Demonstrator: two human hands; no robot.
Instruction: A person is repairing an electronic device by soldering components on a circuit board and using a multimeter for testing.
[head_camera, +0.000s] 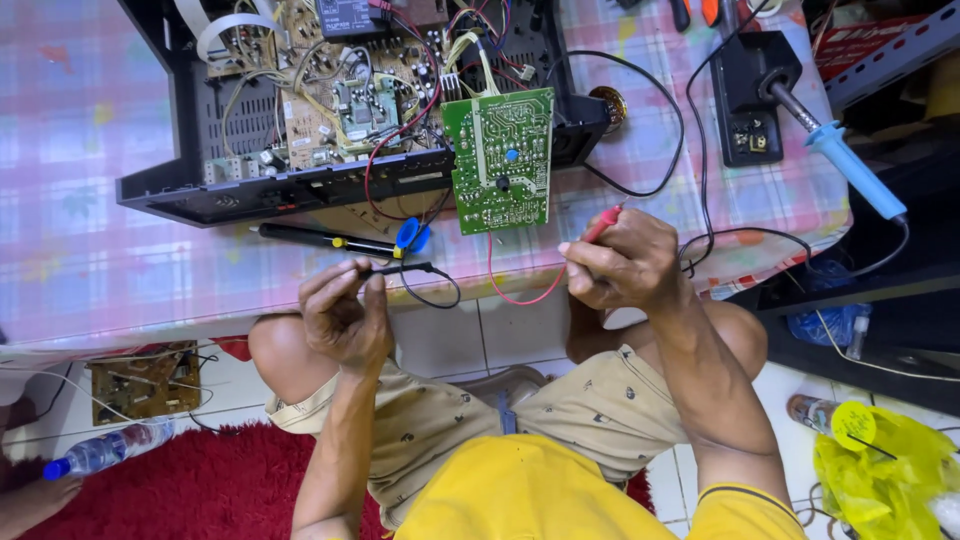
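Observation:
My left hand (345, 315) pinches a black test probe (400, 269) with a black lead looping off it, just in front of the table's edge. My right hand (622, 262) grips a red test probe (603, 224), its tip pointing up toward a green circuit board (500, 158). That board stands tilted against the front of an opened black electronics chassis (190, 195) full of boards and wires. A red wire curves from the green board down between my hands. A black screwdriver with a blue cap (335, 240) lies on the table just above my left hand.
A pink checked cloth (90, 250) covers the table. A soldering iron with a blue handle (845, 165) rests in a black stand (750, 95) at the right. On the floor are a brown circuit board (145, 382), a plastic bottle (105, 450), a red rug (200, 490) and a yellow bag (890, 470).

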